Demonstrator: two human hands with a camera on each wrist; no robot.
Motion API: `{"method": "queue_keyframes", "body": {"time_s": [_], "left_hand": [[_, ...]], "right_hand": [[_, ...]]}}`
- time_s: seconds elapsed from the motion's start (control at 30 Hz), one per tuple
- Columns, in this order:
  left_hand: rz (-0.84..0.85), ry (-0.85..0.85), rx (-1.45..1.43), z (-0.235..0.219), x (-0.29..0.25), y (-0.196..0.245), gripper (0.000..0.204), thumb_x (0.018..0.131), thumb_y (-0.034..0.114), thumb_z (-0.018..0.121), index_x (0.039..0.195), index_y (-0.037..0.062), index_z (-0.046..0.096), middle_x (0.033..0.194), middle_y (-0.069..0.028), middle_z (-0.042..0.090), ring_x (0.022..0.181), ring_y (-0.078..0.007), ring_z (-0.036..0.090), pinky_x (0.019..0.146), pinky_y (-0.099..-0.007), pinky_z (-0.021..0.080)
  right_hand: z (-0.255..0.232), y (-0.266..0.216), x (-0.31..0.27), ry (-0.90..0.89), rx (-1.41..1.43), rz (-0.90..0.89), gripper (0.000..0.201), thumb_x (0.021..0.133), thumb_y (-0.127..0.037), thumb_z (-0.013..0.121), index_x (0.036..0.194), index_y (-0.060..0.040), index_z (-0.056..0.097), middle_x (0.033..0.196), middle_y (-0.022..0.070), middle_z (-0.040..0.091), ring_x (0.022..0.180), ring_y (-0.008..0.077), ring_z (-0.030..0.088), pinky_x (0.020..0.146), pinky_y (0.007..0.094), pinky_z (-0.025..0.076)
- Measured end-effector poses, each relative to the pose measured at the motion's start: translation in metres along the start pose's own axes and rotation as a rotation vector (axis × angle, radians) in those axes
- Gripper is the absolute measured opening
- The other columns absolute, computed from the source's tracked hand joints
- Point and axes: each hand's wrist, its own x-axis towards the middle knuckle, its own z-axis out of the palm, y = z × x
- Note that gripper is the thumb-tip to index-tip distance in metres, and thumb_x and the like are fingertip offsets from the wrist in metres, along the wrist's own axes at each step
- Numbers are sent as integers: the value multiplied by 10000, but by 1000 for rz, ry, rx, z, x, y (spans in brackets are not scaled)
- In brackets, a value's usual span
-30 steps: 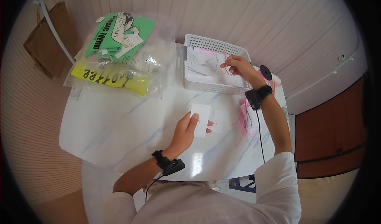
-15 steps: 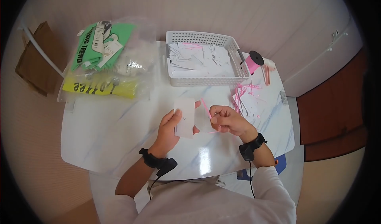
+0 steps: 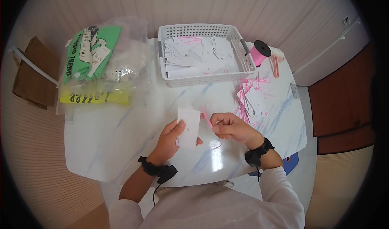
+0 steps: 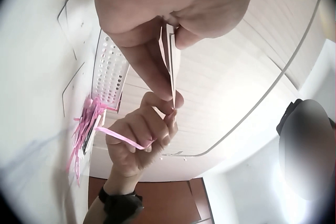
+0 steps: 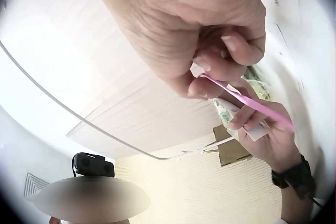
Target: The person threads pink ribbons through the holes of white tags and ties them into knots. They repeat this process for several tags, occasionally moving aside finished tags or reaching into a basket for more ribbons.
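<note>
My left hand (image 3: 166, 139) grips a small stack of white cards (image 3: 189, 127), thumb on the face and fingers behind. Seen edge-on in the left wrist view, the cards (image 4: 171, 61) show as a thin stack. Just to the right, my right hand (image 3: 235, 127) pinches a strip of pink ribbon (image 3: 207, 118) between thumb and forefinger. One end of the ribbon reaches toward the cards' right edge, and another hangs below the fingers. In the right wrist view the ribbon (image 5: 252, 103) runs out from the fingertips in front of the left hand (image 5: 273, 140).
Behind the hands stands a white perforated basket (image 3: 202, 82) with many loose white cards. A pile of cards with pink ribbons (image 3: 253, 100) lies right of the hands. Farther back are a pink ribbon spool (image 3: 259, 53) and, at left, bagged clothing (image 3: 95, 58).
My right hand has come from over the basket down beside the left hand, holding the pink ribbon. The left hand keeps its grip on the cards. The head view has shifted.
</note>
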Motion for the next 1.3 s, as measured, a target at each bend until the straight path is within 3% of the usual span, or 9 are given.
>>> {"method": "queue_keyframes", "body": {"time_s": [0.4, 0.6, 0.93, 1.0, 1.03, 1.1, 1.13, 1.2, 1.3], "left_hand": [[-85, 29, -33, -4, -5, 0, 478, 1003, 313, 372, 1310, -51, 418, 1377, -148, 463, 807, -222, 638, 788, -371, 528], [-18, -49, -12, -2, -2, 4, 453, 1008, 287, 365, 1296, -56, 433, 1359, -148, 479, 818, -229, 647, 785, -354, 525], [50, 50, 33, 7, -3, 2, 476, 1002, 295, 381, 1275, -91, 439, 1367, -168, 476, 809, -198, 641, 757, -327, 535], [56, 41, 37, 6, -3, 2, 474, 1002, 292, 380, 1275, -91, 439, 1368, -168, 476, 812, -200, 645, 763, -330, 537], [42, 32, 46, 6, -3, 2, 468, 1003, 291, 379, 1268, -89, 445, 1366, -167, 478, 808, -204, 648, 763, -332, 538], [32, 22, 57, 6, -4, 2, 463, 1004, 290, 378, 1261, -88, 450, 1364, -167, 480, 805, -209, 652, 764, -335, 538], [37, 33, 64, 6, -5, 2, 458, 1005, 291, 377, 1256, -85, 453, 1360, -168, 484, 802, -215, 655, 763, -337, 539], [41, 39, 70, 6, -6, -1, 454, 1006, 291, 375, 1250, -83, 455, 1356, -169, 488, 799, -220, 658, 761, -338, 539], [45, 23, 78, 5, -7, -4, 439, 1018, 294, 352, 1280, -43, 457, 1160, -148, 598, 858, -235, 671, 747, -321, 540]], "right_hand": [[5, 11, -9, 22, -83, 48, 90, 907, -155, 598, 894, -72, 566, 551, -88, 391, 486, 10, 279, 459, 218, 187], [10, 9, -11, 69, -135, 37, 91, 907, -167, 594, 891, -81, 569, 561, -97, 391, 503, 5, 297, 476, 208, 204], [3, 10, -17, 169, -203, 52, 119, 904, -173, 594, 850, -74, 558, 588, -104, 401, 534, -4, 318, 501, 192, 236], [-3, 12, -17, 112, -256, 51, 131, 897, -179, 595, 926, -51, 598, 735, -40, 544, 645, 47, 463, 596, 206, 360], [-3, 13, -18, 112, -258, 50, 131, 897, -179, 595, 926, -51, 598, 735, -40, 544, 645, 47, 463, 596, 206, 360], [-1, 15, -20, 323, -956, -214, 254, 891, -174, 593, 1103, -35, 596, 1026, 52, 613, 955, 135, 559, 812, 268, 428], [0, 14, -19, 324, -959, -217, 254, 891, -174, 593, 1103, -35, 596, 1026, 52, 613, 955, 135, 559, 812, 268, 428], [4, 11, -18, 374, -722, -306, 486, 871, -145, 612, 1327, -60, 464, 1239, 102, 554, 1220, 192, 460, 976, 339, 373], [24, 15, -5, 411, -695, -486, 650, 845, -85, 634, 1418, -80, 327, 1174, 101, 590, 1170, 198, 522, 962, 336, 395]]}}
